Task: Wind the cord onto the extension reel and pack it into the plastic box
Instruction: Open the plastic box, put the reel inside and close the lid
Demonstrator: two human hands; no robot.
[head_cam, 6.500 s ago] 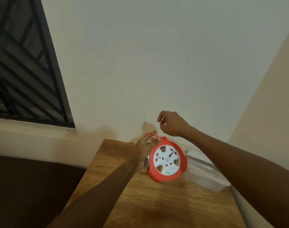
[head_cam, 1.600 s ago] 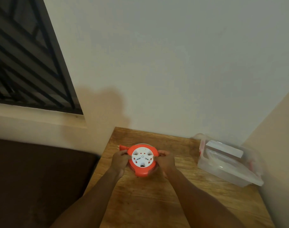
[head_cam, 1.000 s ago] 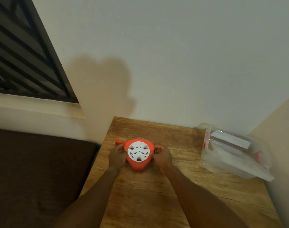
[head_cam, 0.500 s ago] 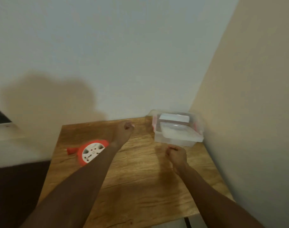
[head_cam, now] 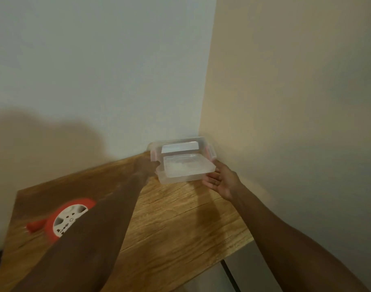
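In a wall corner, on the wooden worktop (head_cam: 180, 224), the plastic box (head_cam: 183, 163) sits between both hands: left hand (head_cam: 146, 166) touching, grip unclear; right hand (head_cam: 219, 180) open beside it. The reel (head_cam: 64, 218) lies behind the left forearm.

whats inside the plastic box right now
Through the clear plastic box only pale flat plastic shows, seemingly its own loose lid. The reel sits outside on the table. Anything under the pale piece is hidden.

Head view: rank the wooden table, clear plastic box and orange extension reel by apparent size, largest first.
1. wooden table
2. clear plastic box
3. orange extension reel, though the left forearm covers part of it and it sits nearer the camera, so second and third are unsure.
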